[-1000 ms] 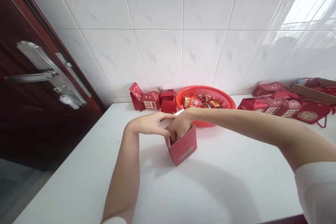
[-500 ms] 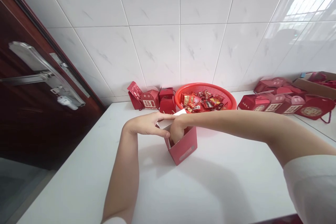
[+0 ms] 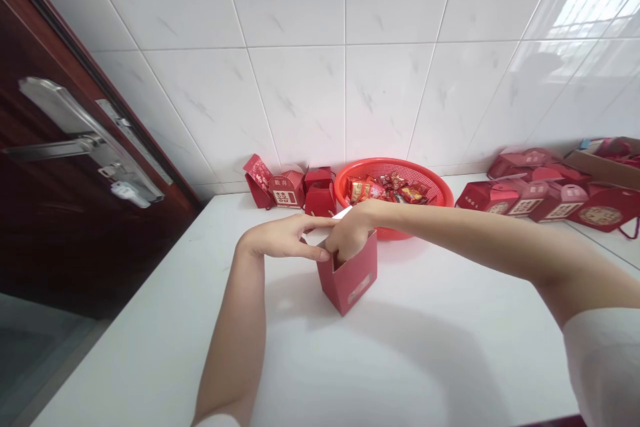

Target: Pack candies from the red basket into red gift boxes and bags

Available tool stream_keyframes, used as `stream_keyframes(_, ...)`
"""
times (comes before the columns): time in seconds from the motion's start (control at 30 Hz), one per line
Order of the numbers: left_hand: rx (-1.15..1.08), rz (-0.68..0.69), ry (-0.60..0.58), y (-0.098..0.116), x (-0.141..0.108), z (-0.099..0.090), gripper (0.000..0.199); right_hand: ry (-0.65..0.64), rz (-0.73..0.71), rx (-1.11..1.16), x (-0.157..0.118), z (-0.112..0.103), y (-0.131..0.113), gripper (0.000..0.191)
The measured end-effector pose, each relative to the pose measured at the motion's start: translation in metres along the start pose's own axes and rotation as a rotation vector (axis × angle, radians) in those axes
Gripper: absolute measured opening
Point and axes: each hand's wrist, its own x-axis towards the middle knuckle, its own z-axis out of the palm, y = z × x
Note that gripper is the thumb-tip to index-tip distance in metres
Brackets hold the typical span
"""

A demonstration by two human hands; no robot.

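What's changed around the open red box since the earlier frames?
The open red box has turned slightly: its near corner has shifted right, showing more of its left side. The right hand has risen a little since half a second ago, its fingertips hidden inside. No grasp or release is visible. The left hand stays at the box's rim; the red colander of wrapped sweets hasn't moved.

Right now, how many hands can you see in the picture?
2. The left hand holds the red box at its open top. The right hand is partly inside that same box, so its grip is hidden. No other hands show.
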Motion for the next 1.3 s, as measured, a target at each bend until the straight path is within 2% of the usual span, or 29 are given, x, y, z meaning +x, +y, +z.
stream_keyframes(0.03, -0.003, 0.001, -0.001, 0.0, 0.0, 0.0, 0.059, -0.09, 0.0, -0.011, -0.008, -0.003, -0.002, 0.013)
stream_keyframes(0.07, -0.006, 0.0, 0.0, 0.0, 0.0, 0.0, 0.057, -0.123, -0.011, -0.012, -0.017, -0.006, -0.003, 0.018)
stream_keyframes(0.2, 0.017, -0.002, 0.031, 0.001, 0.0, 0.002, 0.051, 0.114, -0.102, 0.066, -0.062, -0.011, -0.001, 0.03)
stream_keyframes(0.33, 0.048, -0.039, 0.058, 0.003, 0.0, 0.004, 0.058, 0.332, -0.212, 0.186, -0.097, 0.001, 0.017, 0.029)
stream_keyframes(0.4, 0.053, -0.082, 0.06, 0.004, 0.001, 0.004, 0.064, 0.441, -0.261, 0.278, -0.107, 0.012, 0.03, 0.026)
stream_keyframes(0.5, 0.076, -0.13, 0.056, 0.006, 0.001, 0.005, 0.069, 0.593, -0.23, 0.362, -0.111, 0.029, 0.05, 0.025)
stream_keyframes(0.57, 0.082, -0.14, 0.051, 0.008, 0.002, 0.006, 0.068, 0.647, -0.209, 0.378, -0.11, 0.039, 0.06, 0.026)
stream_keyframes(0.77, -0.016, -0.136, 0.033, 0.008, 0.008, 0.008, 0.068, 0.575, -0.217, 0.41, -0.096, 0.051, 0.068, 0.027)
stream_keyframes(1.1, -0.064, -0.037, 0.064, -0.006, 0.014, 0.006, 0.059, 0.395, -0.212, 0.452, -0.089, 0.042, 0.072, 0.028)
stream_keyframes(1.2, -0.06, -0.021, 0.094, -0.007, 0.014, 0.006, 0.055, 0.403, -0.224, 0.499, -0.09, 0.041, 0.077, 0.027)
stream_keyframes(1.3, -0.043, -0.006, 0.176, -0.009, 0.014, 0.006, 0.046, 0.463, -0.225, 0.525, -0.088, 0.044, 0.084, 0.03)
